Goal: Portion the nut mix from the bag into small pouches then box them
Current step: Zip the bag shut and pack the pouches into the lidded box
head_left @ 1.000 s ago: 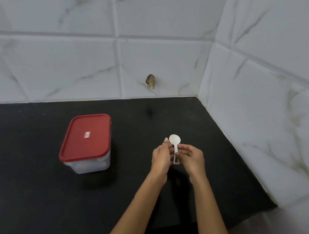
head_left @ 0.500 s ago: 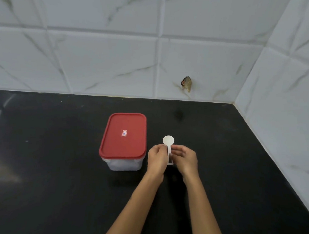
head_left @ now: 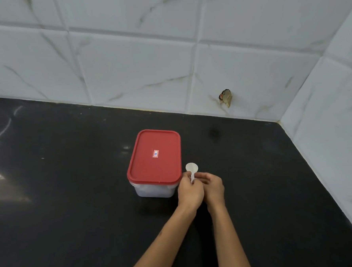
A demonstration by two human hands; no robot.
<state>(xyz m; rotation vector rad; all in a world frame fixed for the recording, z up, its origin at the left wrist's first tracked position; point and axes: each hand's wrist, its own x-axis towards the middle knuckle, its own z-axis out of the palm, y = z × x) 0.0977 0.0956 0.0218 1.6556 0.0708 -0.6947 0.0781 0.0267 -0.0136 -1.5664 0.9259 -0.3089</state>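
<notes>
Right beside the red-lidded box [head_left: 154, 161] on the black table [head_left: 72, 201]: both hands, left hand [head_left: 190, 191] and right hand [head_left: 213, 187], pinching the white scoop [head_left: 191, 169] handle. No bag or pouches visible. Probably best to shift to a one-hand grip, then pop that lid.

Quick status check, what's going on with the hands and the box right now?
Left hand and right hand both gripping white plastic scoop. Red-lidded clear plastic box shut, just left. Nothing blocking.

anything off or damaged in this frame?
One thing: the tiled wall has a chipped hole low down, right of the red-lidded container, with something brownish in it. The lid sits flat and shut. Both hands hold the white scoop. No spills show.
</notes>
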